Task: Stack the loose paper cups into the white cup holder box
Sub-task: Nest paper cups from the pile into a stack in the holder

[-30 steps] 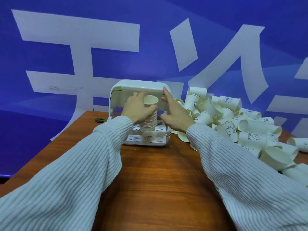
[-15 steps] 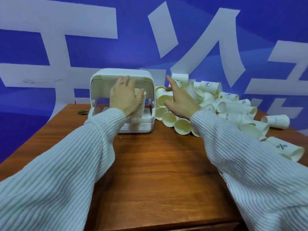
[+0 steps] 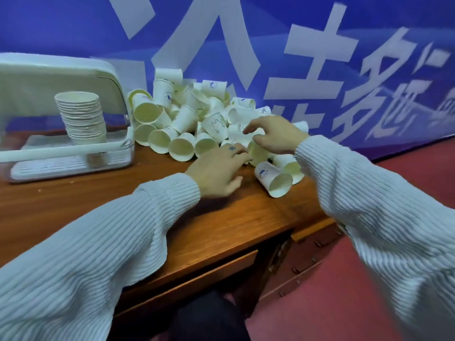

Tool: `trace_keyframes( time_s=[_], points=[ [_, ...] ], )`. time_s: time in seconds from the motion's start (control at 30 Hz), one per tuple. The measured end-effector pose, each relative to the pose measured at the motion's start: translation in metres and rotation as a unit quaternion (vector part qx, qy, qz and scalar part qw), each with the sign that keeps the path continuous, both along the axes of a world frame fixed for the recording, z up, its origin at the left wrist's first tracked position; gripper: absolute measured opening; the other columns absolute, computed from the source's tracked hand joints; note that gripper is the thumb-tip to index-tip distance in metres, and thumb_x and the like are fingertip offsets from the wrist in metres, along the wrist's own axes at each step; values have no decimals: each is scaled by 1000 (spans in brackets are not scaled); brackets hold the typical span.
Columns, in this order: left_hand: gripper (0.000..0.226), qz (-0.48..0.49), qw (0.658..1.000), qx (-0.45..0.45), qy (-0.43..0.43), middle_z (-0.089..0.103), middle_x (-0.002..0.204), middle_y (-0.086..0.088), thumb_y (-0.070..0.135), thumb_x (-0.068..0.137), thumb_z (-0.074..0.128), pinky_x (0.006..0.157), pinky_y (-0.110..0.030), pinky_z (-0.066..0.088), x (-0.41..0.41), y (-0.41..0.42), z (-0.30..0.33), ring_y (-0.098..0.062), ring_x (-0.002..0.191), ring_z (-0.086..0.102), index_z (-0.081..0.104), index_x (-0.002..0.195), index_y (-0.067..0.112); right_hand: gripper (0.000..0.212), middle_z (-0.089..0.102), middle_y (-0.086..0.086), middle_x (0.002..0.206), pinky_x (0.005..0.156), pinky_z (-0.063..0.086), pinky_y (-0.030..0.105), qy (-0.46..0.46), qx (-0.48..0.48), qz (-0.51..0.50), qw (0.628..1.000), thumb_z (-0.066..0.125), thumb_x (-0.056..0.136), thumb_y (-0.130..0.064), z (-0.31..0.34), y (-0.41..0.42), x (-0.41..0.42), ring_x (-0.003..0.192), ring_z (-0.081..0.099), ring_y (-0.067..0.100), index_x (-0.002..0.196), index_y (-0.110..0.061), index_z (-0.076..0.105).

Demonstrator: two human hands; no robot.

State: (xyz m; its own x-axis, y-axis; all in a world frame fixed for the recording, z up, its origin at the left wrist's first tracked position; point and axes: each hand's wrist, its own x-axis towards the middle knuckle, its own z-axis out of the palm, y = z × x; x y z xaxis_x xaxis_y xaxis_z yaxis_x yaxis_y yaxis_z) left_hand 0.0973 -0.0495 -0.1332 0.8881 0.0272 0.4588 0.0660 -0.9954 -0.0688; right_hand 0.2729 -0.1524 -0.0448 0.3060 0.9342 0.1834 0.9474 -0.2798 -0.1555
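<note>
The white cup holder box stands at the left on the wooden table, its lid raised. Inside it is a tall stack of nested paper cups. To its right is a pile of loose paper cups, most of them on their sides. Over the near right part of the pile, my left hand reaches with straight fingers. My right hand hovers just beyond it with loosely curved fingers. A cup lies between the two hands, and neither hand plainly grips it.
Another loose cup lies on its side near the table's right front corner. Close behind the pile hangs a blue banner with white characters. Red floor shows past the table's right edge.
My left hand has let go of the stack in the box and moved right to the pile. My right hand has gone further right over the cups. The view has swung right.
</note>
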Motion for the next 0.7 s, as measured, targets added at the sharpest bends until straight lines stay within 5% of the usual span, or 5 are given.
trace_keyframes(
  time_s=[0.2,0.37,0.6,0.7],
  points=[
    [95,-33,997,36,62,33,163,-2,17,82,76,97,-45,51,50,-33,-7,-27,140,40,22,159,28,52,59,-4,143,101,49,34,-20,-19,-84,996,51,93,-5,-8,-45,48,130,56,20,136,-30,63],
    [107,0,992,72,104,27,167,-1,15,85,73,118,-42,29,64,-42,-11,-25,155,18,2,164,31,47,58,-2,145,88,53,32,-41,-94,-89,991,64,95,-22,-31,-59,66,114,60,17,139,-35,59],
    [68,21,992,99,70,43,142,-5,42,86,70,108,-41,37,53,-37,-13,-26,130,42,40,146,29,27,67,-1,119,76,58,36,-135,-71,-76,985,61,96,-32,-42,-54,60,94,63,17,122,-32,68],
    [67,13,995,82,52,50,137,-5,48,81,67,104,-42,40,39,-26,-9,-26,124,49,46,139,22,25,68,-4,111,71,54,35,-146,-15,-74,986,57,95,-29,-31,-49,56,90,60,15,114,-28,72]
  ],
)
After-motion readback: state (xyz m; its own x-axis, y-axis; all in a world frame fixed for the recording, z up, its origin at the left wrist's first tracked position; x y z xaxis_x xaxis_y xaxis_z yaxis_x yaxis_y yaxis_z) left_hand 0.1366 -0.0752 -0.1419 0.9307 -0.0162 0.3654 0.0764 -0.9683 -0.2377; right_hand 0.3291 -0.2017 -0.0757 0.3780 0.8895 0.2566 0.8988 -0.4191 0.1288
